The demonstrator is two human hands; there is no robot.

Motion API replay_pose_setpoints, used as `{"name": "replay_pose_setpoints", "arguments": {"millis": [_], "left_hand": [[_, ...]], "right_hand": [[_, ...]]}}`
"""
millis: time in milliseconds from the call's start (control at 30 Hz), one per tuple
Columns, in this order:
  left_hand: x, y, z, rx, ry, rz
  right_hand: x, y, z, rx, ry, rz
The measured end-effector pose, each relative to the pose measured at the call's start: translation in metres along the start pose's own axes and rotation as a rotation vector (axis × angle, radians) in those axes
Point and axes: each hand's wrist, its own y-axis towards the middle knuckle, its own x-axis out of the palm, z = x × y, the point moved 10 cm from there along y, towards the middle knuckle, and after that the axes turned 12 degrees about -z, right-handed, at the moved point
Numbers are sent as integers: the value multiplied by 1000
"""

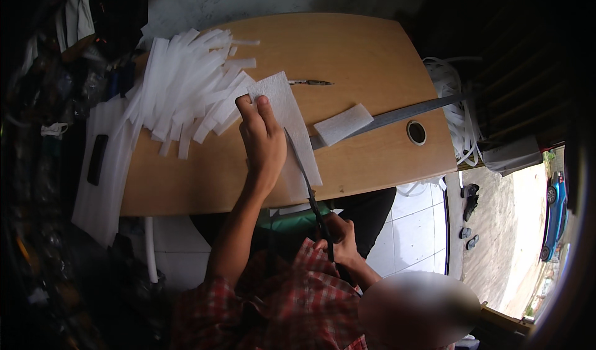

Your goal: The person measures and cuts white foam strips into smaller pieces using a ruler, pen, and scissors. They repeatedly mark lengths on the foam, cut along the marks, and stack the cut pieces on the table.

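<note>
My left hand (265,144) grips a white foam sheet (287,109) near its top left, the thumb lying on its face. The sheet is held up over the table's near side. Below it, my right hand (343,239) is closed round the handles of long dark scissors (312,198). Their blades run up along the sheet's lower part; whether they are open or closed on it is hard to tell. A smaller white foam piece (343,124) rests to the right, partly on a long grey metal ruler (403,112).
A heap of white foam strips (174,83) covers the left side of the wooden table (354,45). Longer white sheets (112,132) hang at its left edge, under a black flat object (97,159). A pen (313,82) lies mid-table. More strips (458,126) hang past the right edge.
</note>
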Motion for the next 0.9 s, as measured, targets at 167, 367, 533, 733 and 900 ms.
{"name": "replay_pose_setpoints", "arguments": {"millis": [167, 367, 533, 733, 900], "left_hand": [[6, -5, 2, 47, 27, 0], [17, -11, 2, 25, 10, -49], [22, -14, 0, -18, -26, -79], [29, -18, 7, 45, 40, -88], [31, -22, 9, 85, 61, -84]], "right_hand": [[0, 1, -3, -25, 40, 8], [-1, 0, 2, -14, 44, 24], [1, 0, 5, 7, 72, 16], [-3, 9, -11, -47, 54, 65], [-6, 12, -8, -44, 19, 94]]}}
